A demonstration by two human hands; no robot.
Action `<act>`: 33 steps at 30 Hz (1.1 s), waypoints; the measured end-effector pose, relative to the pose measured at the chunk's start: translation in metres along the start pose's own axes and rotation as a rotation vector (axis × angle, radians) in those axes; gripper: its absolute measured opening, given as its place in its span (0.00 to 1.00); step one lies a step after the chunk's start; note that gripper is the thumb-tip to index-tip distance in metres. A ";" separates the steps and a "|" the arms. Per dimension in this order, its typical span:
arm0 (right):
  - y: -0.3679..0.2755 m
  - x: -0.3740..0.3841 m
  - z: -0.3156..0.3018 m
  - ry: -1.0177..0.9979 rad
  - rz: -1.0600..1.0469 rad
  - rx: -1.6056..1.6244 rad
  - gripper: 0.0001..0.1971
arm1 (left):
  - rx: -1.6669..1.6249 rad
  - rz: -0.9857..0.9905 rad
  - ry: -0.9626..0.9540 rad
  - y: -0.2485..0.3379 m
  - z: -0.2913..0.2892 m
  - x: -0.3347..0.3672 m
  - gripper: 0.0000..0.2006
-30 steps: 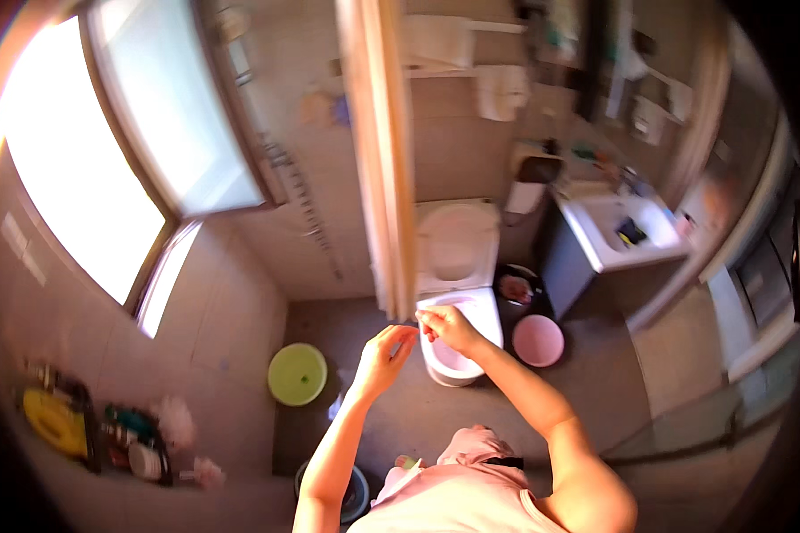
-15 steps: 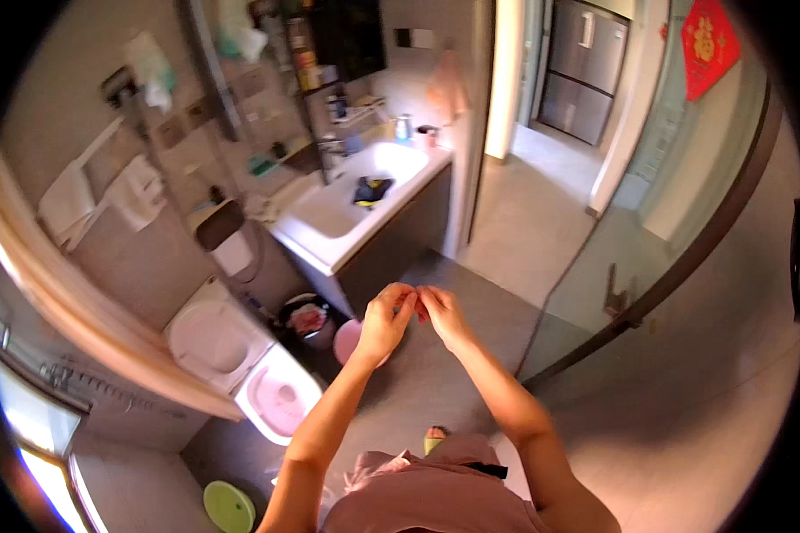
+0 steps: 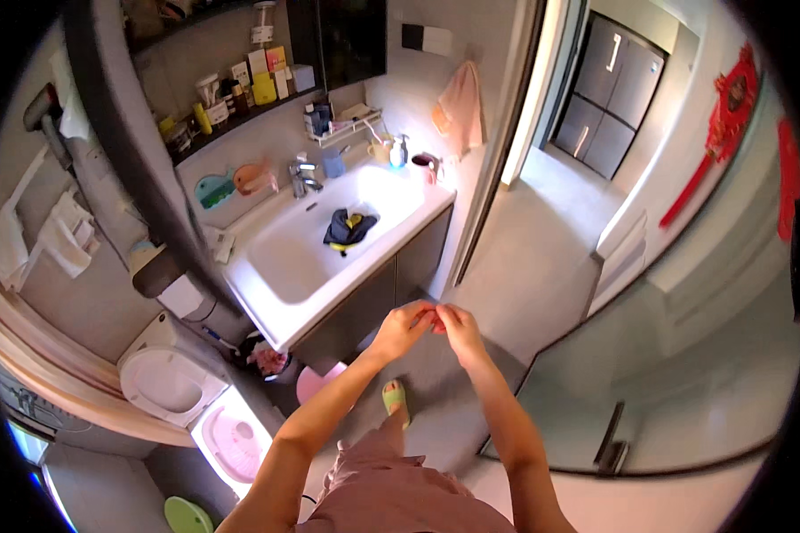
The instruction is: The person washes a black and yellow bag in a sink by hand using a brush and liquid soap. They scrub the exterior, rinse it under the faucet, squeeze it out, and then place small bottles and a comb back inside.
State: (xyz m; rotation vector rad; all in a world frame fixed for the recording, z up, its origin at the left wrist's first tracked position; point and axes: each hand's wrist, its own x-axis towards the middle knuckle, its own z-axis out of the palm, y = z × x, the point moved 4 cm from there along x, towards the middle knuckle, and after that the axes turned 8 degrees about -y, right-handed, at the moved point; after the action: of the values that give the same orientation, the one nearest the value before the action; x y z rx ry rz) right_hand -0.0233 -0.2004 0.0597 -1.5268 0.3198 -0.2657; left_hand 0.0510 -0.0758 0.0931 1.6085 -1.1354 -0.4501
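Observation:
My left hand and my right hand meet in front of me at waist height, fingertips touching. The fingers of both are curled and pressed together; anything between them is too small or hidden to make out. Beyond them stands a white washbasin on a grey cabinet. A crumpled dark cloth with yellow parts lies in the basin, out of reach of my fingers. The chrome tap rises at the basin's back edge.
A glass door with a dark handle stands to the right. On the left are a toilet, a pink seat insert and a filled bin. A pink basin sits by the cabinet. The doorway ahead shows a fridge.
The washbasin now appears larger and nearer, and the toilet has shifted left in view. A foot in a green slipper has come forward. My hands stay joined at the fingertips.

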 end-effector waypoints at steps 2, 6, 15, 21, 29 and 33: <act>0.012 0.051 -0.011 -0.039 0.014 -0.041 0.13 | 0.067 -0.095 0.045 -0.037 -0.015 0.037 0.09; 0.014 0.137 -0.021 -0.148 0.016 -0.038 0.13 | 0.112 -0.150 0.112 -0.095 -0.052 0.107 0.10; 0.061 0.348 -0.011 -0.419 0.079 -0.312 0.12 | 0.039 -0.371 0.305 -0.215 -0.114 0.173 0.12; 0.126 0.481 0.073 -0.656 -0.013 -0.530 0.11 | 0.166 -0.779 0.809 -0.305 -0.184 0.119 0.10; 0.205 0.519 0.161 -0.714 -0.286 -0.948 0.40 | 0.193 -1.239 1.097 -0.414 -0.193 0.114 0.25; 0.212 0.539 0.162 -0.818 -0.261 -0.762 0.21 | -0.191 -1.165 1.239 -0.442 -0.194 0.133 0.22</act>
State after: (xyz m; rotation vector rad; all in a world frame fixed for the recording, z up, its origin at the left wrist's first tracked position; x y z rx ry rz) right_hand 0.5308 -0.2400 -0.1696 -2.2775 -0.4915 0.3325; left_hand 0.4565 -0.0920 -0.1999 1.7496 0.8011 -0.1613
